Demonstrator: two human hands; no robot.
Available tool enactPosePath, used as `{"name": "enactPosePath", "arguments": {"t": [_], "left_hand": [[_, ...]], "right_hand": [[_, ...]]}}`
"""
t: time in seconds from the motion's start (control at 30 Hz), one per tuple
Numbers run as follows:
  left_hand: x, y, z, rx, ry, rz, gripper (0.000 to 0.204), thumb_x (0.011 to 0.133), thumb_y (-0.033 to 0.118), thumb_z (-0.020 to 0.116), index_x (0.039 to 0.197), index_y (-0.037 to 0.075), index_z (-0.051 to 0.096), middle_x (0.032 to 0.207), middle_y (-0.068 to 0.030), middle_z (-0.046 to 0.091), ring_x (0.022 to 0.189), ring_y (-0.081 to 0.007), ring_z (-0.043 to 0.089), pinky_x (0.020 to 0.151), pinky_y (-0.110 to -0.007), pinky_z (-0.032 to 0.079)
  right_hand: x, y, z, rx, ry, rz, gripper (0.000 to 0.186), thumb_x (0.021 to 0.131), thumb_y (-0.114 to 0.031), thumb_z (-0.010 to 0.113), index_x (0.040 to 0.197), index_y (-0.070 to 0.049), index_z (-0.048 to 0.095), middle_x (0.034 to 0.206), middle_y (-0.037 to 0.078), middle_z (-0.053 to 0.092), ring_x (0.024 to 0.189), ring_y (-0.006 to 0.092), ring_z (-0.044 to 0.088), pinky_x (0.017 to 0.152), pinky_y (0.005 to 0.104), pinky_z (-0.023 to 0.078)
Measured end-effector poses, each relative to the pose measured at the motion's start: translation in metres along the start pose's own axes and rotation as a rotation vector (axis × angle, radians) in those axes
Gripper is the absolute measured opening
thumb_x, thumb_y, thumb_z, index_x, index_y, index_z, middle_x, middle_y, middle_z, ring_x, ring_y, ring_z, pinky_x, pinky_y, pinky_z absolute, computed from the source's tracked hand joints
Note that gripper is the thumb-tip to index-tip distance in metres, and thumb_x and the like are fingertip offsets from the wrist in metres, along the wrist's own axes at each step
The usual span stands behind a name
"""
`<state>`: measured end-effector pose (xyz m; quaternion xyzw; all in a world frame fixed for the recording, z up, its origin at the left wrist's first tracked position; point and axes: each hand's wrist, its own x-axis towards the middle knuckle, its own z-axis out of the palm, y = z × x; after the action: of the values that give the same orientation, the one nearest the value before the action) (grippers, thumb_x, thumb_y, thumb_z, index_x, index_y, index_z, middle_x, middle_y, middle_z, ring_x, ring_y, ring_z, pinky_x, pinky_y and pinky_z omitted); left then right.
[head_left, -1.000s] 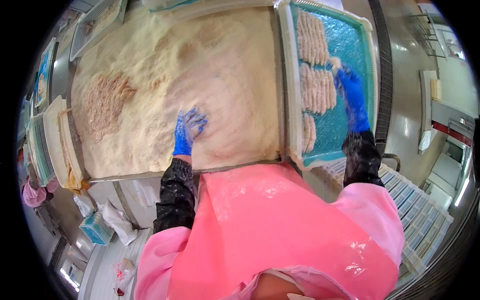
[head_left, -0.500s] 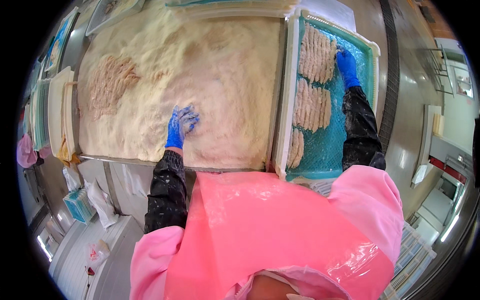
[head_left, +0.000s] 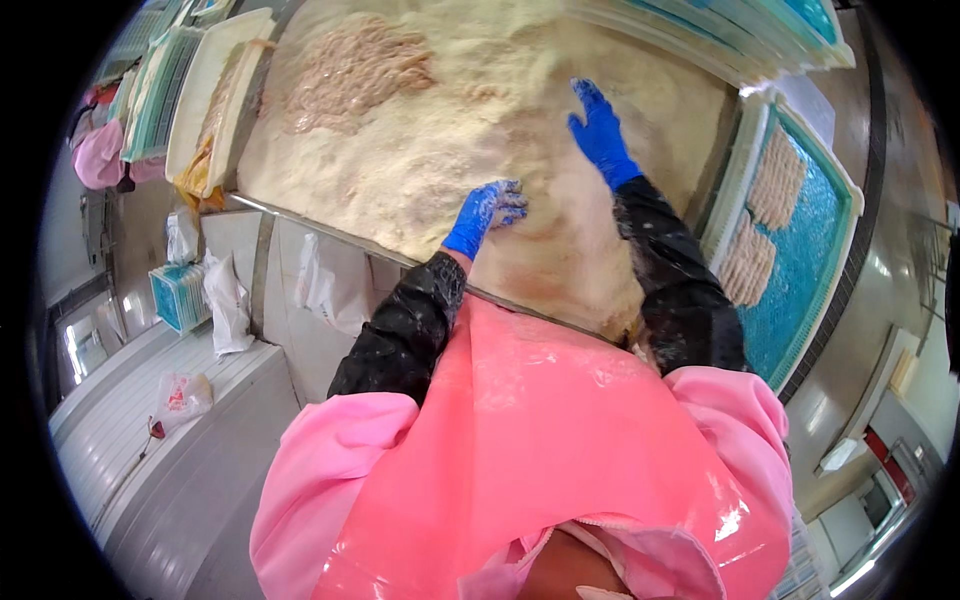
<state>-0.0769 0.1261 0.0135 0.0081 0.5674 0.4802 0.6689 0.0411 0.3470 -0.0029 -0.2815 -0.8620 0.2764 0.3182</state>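
Pale, yellowish-white powder [head_left: 400, 190] covers the broad work table [head_left: 330, 232] beneath both your hands, heaped and uneven to the left and smoother around the right. Your left hand [head_left: 488, 215], in a blue glove, is low at the powder nearer your body, its fingers loosely bent and caked white; whether they grip anything, you cannot tell from this angle. Your right hand [head_left: 603, 130] reaches farther forward, back upward, fingers stretched out and thumb apart, with nothing visible in it.

Ahead and to the left of your left hand lies a wet, pinkish heap of meat strips [head_left: 360, 70], well apart from both gloves. Beyond your right hand, to its right, a white-rimmed tray [head_left: 850, 215] with a teal bed carries two blocks of coated strips [head_left: 777, 183], laid side by side in rows. Stacked trays [head_left: 720, 40] stand forward and right of that hand. Your pink apron [head_left: 560, 420] comes up against the near edge, behind both hands.
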Motion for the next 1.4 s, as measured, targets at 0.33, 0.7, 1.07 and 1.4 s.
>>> {"name": "enactPosePath", "arguments": {"t": [0.33,0.7,1.07,1.4], "left_hand": [[-0.026,-0.002,-0.099,0.041,-0.186,0.297,0.035,0.09,0.022,0.042,0.112,-0.001,0.055,0.095,-0.0161,0.064,0.083,-0.0246,0.063,0.072,-0.034,0.051],[-0.039,0.023,-0.073,0.336,0.105,0.739,0.043,0.088,0.018,0.052,0.127,0.001,0.044,0.118,-0.0139,0.054,0.103,-0.0238,0.056,0.088,-0.032,0.044],[-0.008,0.043,-0.055,-0.604,-0.219,0.46,0.036,0.093,0.02,0.047,0.124,0.001,0.045,0.099,-0.0071,0.057,0.084,-0.0168,0.056,0.08,-0.031,0.047],[-0.04,0.059,-0.063,-1.072,-0.242,0.402,0.037,0.095,0.018,0.041,0.131,0.01,0.041,0.126,-0.0086,0.049,0.109,-0.0193,0.053,0.089,-0.029,0.045]], "right_hand": [[0.051,-0.057,0.078,0.038,-0.142,0.144,0.03,0.073,-0.02,0.064,0.101,-0.009,0.063,0.107,0.012,0.058,0.104,0.0286,0.05,0.092,0.0422,0.037],[0.005,-0.125,0.03,0.15,-0.361,0.492,0.025,0.079,-0.017,0.063,0.101,-0.006,0.063,0.089,0.01,0.064,0.079,0.0155,0.06,0.072,0.0282,0.047],[0.074,-0.081,0.096,-0.119,-0.157,-0.164,0.019,0.078,-0.018,0.062,0.094,-0.008,0.065,0.095,0.011,0.063,0.086,0.0314,0.059,0.075,0.0337,0.048],[0.02,-0.157,0.063,0.423,-0.186,0.405,0.021,0.079,-0.011,0.066,0.098,-0.003,0.063,0.089,0.006,0.064,0.076,0.0109,0.057,0.071,0.0248,0.047]]}}
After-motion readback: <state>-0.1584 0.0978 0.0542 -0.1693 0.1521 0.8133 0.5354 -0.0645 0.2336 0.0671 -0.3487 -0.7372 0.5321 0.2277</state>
